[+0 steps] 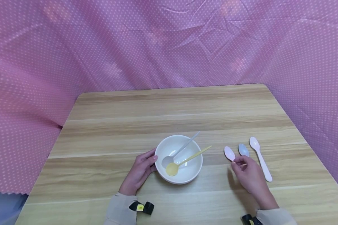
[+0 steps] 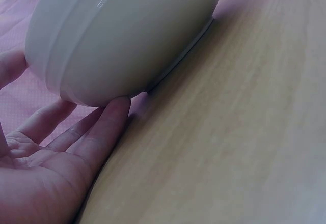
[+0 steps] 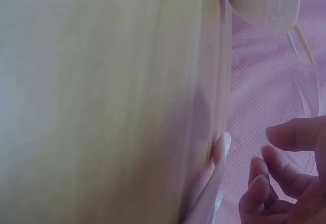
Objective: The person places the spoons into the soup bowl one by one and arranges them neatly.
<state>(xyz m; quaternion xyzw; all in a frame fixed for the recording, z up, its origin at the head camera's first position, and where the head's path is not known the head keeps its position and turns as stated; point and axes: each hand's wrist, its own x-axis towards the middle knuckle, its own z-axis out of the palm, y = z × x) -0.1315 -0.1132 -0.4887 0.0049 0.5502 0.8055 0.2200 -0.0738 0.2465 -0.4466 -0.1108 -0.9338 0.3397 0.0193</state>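
A white bowl (image 1: 161, 147) stands on the table, tilted-looking in the left wrist view. My left hand (image 1: 140, 170) holds it at its left side, thumb at the rim and fingers against the outer wall (image 2: 127, 40). Inside the bowl lean a pale grey spoon (image 1: 183, 147) and a yellow spoon (image 1: 172, 169), their handles jutting past the rim. My right hand (image 1: 250, 176) hovers over a pink spoon (image 1: 229, 153), its thumb and fingers apart around nothing in the right wrist view. Beside that spoon lies a blue spoon (image 1: 243, 149), its handle hidden behind the hand.
Right of the right hand lies a pale pink-white spoon (image 1: 261, 159). Everything stands on a wood-grain table (image 1: 115, 125). A pink dotted cloth (image 1: 169, 47) hangs around its back and sides. Each wrist wears a black strap.
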